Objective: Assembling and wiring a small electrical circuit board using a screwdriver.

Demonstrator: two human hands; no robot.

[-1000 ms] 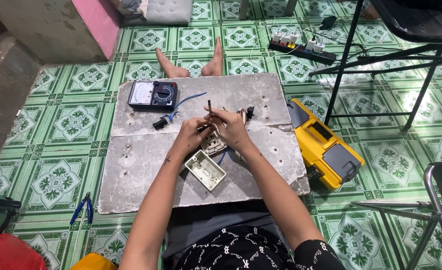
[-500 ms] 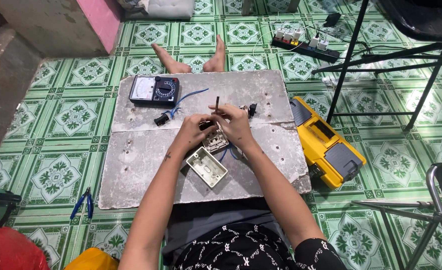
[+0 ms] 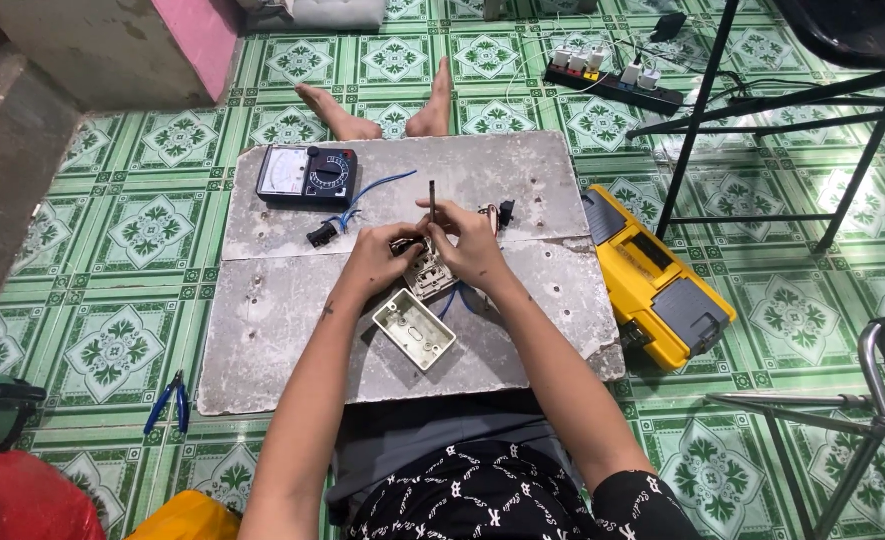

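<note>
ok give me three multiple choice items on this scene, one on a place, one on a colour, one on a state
1. Where do the pliers lie?
A. on the floor tiles left of the slab
B. on the slab beside the meter
C. inside the toolbox

2. What colour is the toolbox?
A. red
B. yellow
C. white

3. How is the pale box near the hands?
A. open side up, nothing showing inside
B. shut with a lid
C. held in the air

Answers:
1. A: they rest on green tile, clear of the slab.
2. B: its shell is yellow with grey parts.
3. A: its hollow faces up on the slab, while the left hand and right hand work on a switch part.
</note>
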